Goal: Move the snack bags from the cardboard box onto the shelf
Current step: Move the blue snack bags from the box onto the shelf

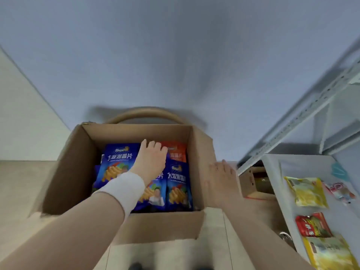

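Reaching into the cardboard box [78,162] with my left hand [151,160] right now, fingers spread loosely over the snack bags, resting on the blue bag [116,162] and nearly touching the red bag [176,152] at the back. Nothing is pinched yet as far as I can see, so I'd call that hand open and just picking a target. My right hand [220,182] lies flat and open against the outside of the box's right wall, I reckon to keep the box from sliding while I dig around.

The bags stand packed upright in the box, mostly blue ones, so plenty is left to shift. The shelf [311,172] sits just to my right, and a few packets are lying on it, including a yellow bag [305,191] and a red packet [311,225].

The box seems to rest on a chair, going by the curved wooden back [145,112] poking up behind it. Plain grey-blue wall [175,55] beyond, pale floor [17,182] below. Picture's a bit blurry.
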Available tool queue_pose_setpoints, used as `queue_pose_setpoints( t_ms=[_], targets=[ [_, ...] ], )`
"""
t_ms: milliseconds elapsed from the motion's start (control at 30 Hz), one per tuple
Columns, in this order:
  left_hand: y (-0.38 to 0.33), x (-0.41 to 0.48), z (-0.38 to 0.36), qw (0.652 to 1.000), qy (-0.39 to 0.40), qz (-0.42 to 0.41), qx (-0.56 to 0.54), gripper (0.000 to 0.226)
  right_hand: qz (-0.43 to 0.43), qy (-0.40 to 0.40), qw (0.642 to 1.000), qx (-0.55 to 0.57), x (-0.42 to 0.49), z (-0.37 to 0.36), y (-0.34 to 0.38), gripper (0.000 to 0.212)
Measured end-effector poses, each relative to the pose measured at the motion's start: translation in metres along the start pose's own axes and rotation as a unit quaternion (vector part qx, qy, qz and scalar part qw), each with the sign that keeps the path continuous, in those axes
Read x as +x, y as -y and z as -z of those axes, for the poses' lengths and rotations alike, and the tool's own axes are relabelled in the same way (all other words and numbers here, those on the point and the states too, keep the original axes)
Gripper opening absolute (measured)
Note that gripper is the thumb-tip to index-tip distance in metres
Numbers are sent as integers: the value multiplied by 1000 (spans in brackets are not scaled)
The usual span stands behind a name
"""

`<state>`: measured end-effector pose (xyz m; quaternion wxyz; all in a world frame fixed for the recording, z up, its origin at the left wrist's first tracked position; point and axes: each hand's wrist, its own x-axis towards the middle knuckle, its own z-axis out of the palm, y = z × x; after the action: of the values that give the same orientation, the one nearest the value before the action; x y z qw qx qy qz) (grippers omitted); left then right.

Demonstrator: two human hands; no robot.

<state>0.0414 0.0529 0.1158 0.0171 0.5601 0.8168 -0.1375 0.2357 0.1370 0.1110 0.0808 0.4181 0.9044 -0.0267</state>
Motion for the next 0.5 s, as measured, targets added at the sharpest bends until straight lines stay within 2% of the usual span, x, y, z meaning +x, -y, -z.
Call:
queue_pose_setpoints(
  t_ms=[100, 267, 367, 500],
  targets=[
    [67, -38, -62, 992, 67, 87, -58, 38, 23, 92, 995, 33, 3, -37, 71, 55],
    [128, -70, -136, 955, 172, 193, -146, 44, 23, 153, 985, 80, 12, -86, 132, 50],
    [143, -62, -162, 933, 199, 227, -196, 49, 11, 213, 972, 101, 34, -103, 149, 47],
    [157, -26, -196, 894, 210, 290, -269, 58, -8, 268, 959, 89, 69, -138, 166, 58]
  ],
)
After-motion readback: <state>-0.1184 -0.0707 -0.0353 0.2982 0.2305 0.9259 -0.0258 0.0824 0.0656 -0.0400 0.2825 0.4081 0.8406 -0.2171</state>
